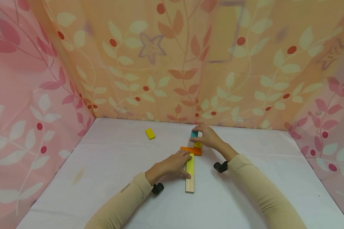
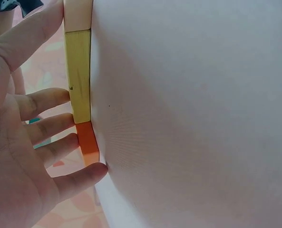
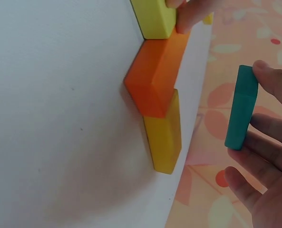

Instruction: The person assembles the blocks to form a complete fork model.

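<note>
My right hand [image 1: 210,137] pinches a teal block [image 3: 242,107] between thumb and fingers, raised off the table. Below it stretches a line of blocks on the table. At its far end is a yellow block [image 3: 163,145], touching an orange block [image 3: 152,78] laid crosswise. Nearer come a pale yellow block [image 1: 190,167] and a bare-wood block [image 1: 189,185], end to end. My left hand [image 1: 173,163] rests along the line's left side with fairly straight fingers. In the left wrist view its fingertips are at the yellow and orange blocks, the thumb by the wooden one.
A loose yellow block [image 1: 150,134] lies toward the back left of the white-covered table [image 1: 109,159]. Patterned curtains [image 1: 172,63] enclose the back and sides. A black wrist device [image 1: 220,167] hangs under the right forearm, another black device [image 1: 158,188] under the left.
</note>
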